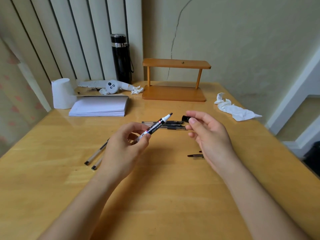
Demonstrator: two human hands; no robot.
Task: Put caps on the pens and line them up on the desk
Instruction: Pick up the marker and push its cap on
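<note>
One marker [156, 126] uncapped in the left hand [125, 146], its cap [186, 118] pinched in the right hand [207, 134].
Capped pens [171, 125] lie lined up on the counter [155, 196]; two pens [96, 155] wait.

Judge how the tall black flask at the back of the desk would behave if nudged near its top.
The black flask stands upright, tall and narrow-based, so it would probably tip rather than slide. Its glossy body looks slippery. Its round shape suggests it would roll once down.
</note>
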